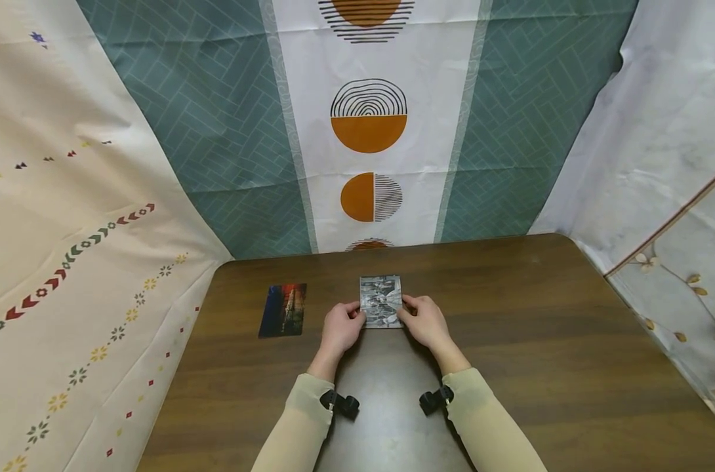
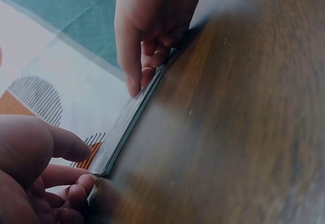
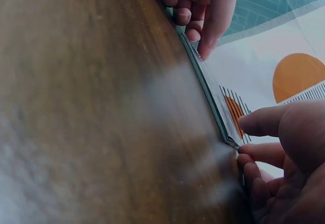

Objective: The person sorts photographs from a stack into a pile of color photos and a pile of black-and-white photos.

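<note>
A thin stack of postcards (image 1: 381, 300) with a black-and-white picture on top lies on the wooden table, between both hands. Its layered edge (image 2: 129, 132) shows in the left wrist view. My left hand (image 1: 341, 328) holds the stack's left side, thumb above and curled fingers at the edge. On the opposite side, my right hand (image 1: 426, 321) grips it the same way, its thumb (image 3: 261, 120) over the near corner. Further left, a dark postcard (image 1: 283, 311) with a red and blue picture lies flat, apart from the left hand.
The brown table (image 1: 540, 341) has a rounded far edge against a teal and white patterned cloth (image 1: 216, 131). Light patterned cloths hang on the left (image 1: 68, 229) and right (image 1: 658, 164). A black wrist camera (image 1: 341, 403) sits on each sleeve.
</note>
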{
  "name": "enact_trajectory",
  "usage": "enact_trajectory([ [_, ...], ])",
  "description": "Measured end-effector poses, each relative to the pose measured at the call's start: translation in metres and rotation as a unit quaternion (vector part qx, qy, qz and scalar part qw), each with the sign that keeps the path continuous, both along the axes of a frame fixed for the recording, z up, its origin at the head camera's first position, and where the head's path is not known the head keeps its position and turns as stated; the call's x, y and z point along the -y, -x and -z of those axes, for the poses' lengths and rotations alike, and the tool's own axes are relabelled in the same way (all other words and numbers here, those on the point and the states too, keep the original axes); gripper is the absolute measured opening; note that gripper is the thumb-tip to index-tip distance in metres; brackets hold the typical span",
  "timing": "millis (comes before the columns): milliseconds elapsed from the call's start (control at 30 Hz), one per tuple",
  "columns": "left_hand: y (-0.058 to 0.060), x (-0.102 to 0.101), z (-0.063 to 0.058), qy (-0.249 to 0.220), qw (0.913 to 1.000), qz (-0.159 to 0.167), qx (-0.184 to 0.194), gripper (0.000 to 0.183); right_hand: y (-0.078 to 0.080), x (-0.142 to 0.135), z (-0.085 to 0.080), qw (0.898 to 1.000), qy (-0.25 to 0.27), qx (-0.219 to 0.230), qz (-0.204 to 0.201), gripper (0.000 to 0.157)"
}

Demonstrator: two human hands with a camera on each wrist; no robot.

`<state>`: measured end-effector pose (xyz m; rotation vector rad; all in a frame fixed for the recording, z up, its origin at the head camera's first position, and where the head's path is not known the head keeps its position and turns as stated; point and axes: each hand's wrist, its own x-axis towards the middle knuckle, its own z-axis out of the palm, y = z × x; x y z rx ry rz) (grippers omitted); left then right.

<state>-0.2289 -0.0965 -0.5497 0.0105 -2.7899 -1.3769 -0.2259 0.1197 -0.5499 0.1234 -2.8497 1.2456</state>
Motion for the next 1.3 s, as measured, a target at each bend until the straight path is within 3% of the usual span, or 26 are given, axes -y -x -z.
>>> enact_trajectory([
  [467, -0.0037, -0.0003, -0.0020, -0.013, 0.9999, -0.008, -0.006, 0.036, 0.0013, -0.0009, 0.0010, 1.000, 0.013, 0.010, -0.005, 0.049],
  [700, -0.0035, -0.0005, -0.0013, -0.048, 0.9987, -0.017, -0.004, 0.037, 0.0037, -0.0036, 0.0014, 0.999, 0.037, 0.017, -0.014, 0.047],
  [867, -0.0032, -0.0012, -0.0008, -0.075, 0.9967, -0.030, -0.004, 0.033, 0.0042, -0.0038, 0.0018, 0.996, 0.088, 0.027, 0.002, 0.045],
  [1100, -0.0029, -0.0022, 0.0003, -0.110, 0.9923, -0.048, -0.028, 0.029, 0.0036, -0.0034, 0.0009, 0.983, 0.175, 0.043, 0.017, 0.043],
  [1300, -0.0032, -0.0032, -0.0010, -0.116, 0.9909, -0.046, -0.050, 0.030, 0.0024, -0.0041, -0.0009, 0.980, 0.195, 0.043, 0.011, 0.045],
])
